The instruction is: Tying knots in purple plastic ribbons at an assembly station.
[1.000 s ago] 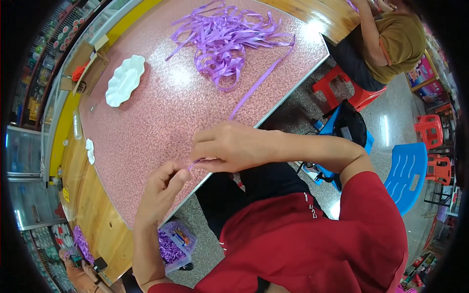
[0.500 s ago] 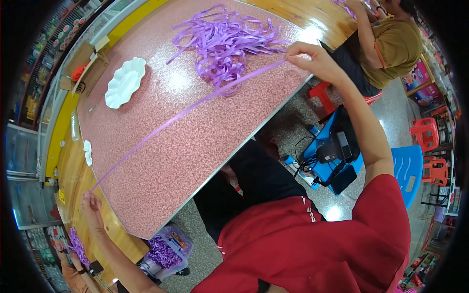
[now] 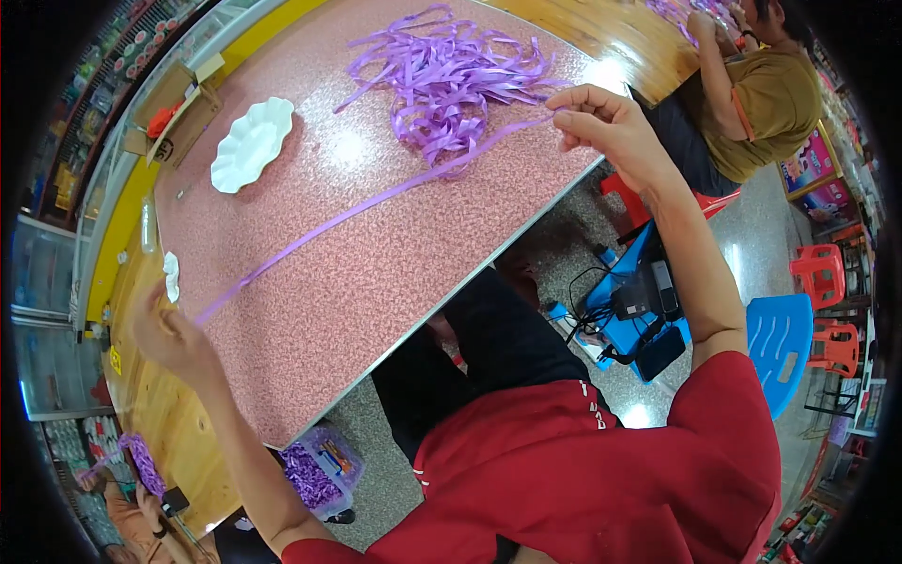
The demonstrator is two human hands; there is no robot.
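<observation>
A long purple ribbon [image 3: 362,207] runs slantwise over the pink speckled table [image 3: 376,291]. At its far right end my right hand [image 3: 606,127] pinches it between thumb and fingers, above the table's right edge. The other end reaches close to my left hand [image 3: 178,343], which hovers at the table's left edge. Motion smears those fingers, so their grip on the ribbon cannot be made out. Behind the ribbon lies a loose heap of purple ribbons [image 3: 446,85], next to my right hand.
A white scalloped dish [image 3: 252,146] sits at the back left, near an open cardboard box [image 3: 174,117]. Crumpled white tissue [image 3: 171,275] lies by the left edge. Below is a plastic bin of purple strips [image 3: 315,475]. Co-workers sit at far right and lower left; a blue stool [image 3: 780,352] stands right.
My left hand has moved up and inward. The ribbon, formerly stretched straight between both hands, now sags and bends. My right hand keeps its pinch nearly in place.
</observation>
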